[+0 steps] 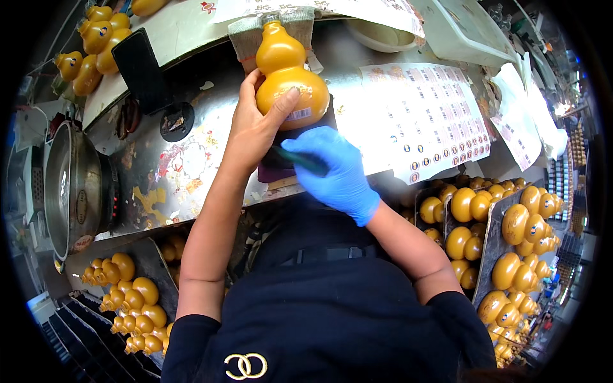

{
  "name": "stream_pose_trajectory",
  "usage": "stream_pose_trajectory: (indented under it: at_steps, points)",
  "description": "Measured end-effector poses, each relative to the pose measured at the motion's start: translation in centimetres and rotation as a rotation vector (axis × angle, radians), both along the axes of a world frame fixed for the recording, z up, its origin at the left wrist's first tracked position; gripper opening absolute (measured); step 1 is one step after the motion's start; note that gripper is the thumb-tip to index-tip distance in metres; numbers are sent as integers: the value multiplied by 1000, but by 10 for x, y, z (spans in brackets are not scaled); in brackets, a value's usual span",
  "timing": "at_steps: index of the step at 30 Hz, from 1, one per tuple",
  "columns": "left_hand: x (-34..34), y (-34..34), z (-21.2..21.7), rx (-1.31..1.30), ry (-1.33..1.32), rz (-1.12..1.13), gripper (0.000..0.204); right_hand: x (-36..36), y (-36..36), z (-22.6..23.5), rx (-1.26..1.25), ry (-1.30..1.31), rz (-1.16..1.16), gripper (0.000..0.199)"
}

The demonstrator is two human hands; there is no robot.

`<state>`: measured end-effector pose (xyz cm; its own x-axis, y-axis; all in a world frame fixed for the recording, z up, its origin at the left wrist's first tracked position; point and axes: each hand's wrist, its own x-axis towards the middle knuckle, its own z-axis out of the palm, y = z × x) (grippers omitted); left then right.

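Observation:
My bare left hand (250,131) is closed around the lower bulb of a glossy yellow gourd-shaped bottle (281,51). Its thumb lies across the front, just above a small barcode label (299,113). The narrow neck points away from me, at a cloth-wrapped support (246,43). Just below the bottle's base, my right hand (338,171), in a blue glove, is closed on a slim dark green tool (305,159). Its tip is blurred and partly hidden, so its kind does not show. Under the hands is a purple pad (273,174).
Sticker sheets (434,115) lie on the metal worktable (191,156) at right, near a pale bowl (380,37). A phone (142,71) and a metal pan (59,191) stand left. Racks of yellow gourd bottles flank me (504,271), with more (96,38) at far left.

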<state>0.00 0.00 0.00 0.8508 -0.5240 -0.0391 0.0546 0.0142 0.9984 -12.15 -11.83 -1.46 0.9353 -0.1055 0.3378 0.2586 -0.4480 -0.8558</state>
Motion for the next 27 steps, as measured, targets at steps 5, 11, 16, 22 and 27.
stream_pose_trajectory:
  at_steps: [5, 11, 16, 22, 27]
  points:
    - [1, 0, 4, -30, 50, 54, 82, 6, -48, 23, 916, 523, -35, 30]
    - [7, -1, -3, -44, 90, 25, 81, 61, -62, 35, 31, 520, -168, 79]
    - [6, -1, -6, -72, 108, 24, 79, 85, -74, 43, 47, 633, 77, 73]
    - [7, -1, -6, -68, 115, 8, 78, 92, -82, 38, 93, 649, 153, 71]
    - [12, 0, -13, -109, 141, 7, 79, 88, -80, 31, 124, 575, 114, 77]
